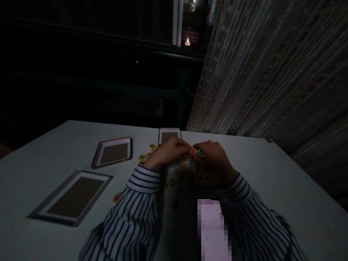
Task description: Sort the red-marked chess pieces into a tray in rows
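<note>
Your left hand (174,148) and right hand (214,156) pinch one round, cream, red-marked disc (193,151), apparently mid-handover; secure one grip before releasing the other

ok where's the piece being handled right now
In the head view, the red-marked piece is just right of centre, between the left hand and right hand.

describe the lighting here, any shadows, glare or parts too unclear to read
Head view: dim overall, nearly black beyond the smooth white table; head view: a deep shadow between the blue-striped white fabric sleeves dulls the small round tan discs there; head view: a tiny pinkish-white light glows near the top; head view: coarse pixel blocks cover the bright pink rectangular screen.
</note>
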Demonstrator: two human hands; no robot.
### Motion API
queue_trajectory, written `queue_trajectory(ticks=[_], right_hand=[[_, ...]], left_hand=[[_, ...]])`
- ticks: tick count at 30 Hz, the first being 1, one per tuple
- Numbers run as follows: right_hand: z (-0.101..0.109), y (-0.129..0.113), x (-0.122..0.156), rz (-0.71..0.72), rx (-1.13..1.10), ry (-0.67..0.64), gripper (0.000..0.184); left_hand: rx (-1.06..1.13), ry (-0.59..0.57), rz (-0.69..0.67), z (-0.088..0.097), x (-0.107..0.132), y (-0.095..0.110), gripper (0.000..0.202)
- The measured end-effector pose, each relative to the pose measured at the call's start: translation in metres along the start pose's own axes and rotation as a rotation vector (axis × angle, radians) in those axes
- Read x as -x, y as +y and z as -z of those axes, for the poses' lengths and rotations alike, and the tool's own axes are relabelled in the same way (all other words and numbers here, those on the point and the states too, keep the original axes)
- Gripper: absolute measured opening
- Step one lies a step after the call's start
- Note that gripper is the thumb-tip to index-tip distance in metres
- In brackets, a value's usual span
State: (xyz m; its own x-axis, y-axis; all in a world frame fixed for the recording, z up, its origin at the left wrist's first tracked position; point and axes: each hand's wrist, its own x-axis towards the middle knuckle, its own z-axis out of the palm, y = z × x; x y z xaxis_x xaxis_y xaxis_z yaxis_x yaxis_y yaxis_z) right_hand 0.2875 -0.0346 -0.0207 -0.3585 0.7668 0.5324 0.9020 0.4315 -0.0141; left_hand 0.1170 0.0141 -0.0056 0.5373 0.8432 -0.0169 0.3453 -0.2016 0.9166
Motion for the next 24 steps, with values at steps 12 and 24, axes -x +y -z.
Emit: queue_trajectory(ticks=[12,24], right_hand=[[0.0038,0.0077,0.001,0.067,-0.116,-0.092,0.022],[0.0021,0.01,0.0026,0.053,-0.082,0.012,0.023]], left_hand=[[-0.023,-0.026,-0.038,0.0015,-0.0001,-0.0049,0.027],[0.058,-0.069,-0.043,0.001,0.0006,-0.0008,0.033]])
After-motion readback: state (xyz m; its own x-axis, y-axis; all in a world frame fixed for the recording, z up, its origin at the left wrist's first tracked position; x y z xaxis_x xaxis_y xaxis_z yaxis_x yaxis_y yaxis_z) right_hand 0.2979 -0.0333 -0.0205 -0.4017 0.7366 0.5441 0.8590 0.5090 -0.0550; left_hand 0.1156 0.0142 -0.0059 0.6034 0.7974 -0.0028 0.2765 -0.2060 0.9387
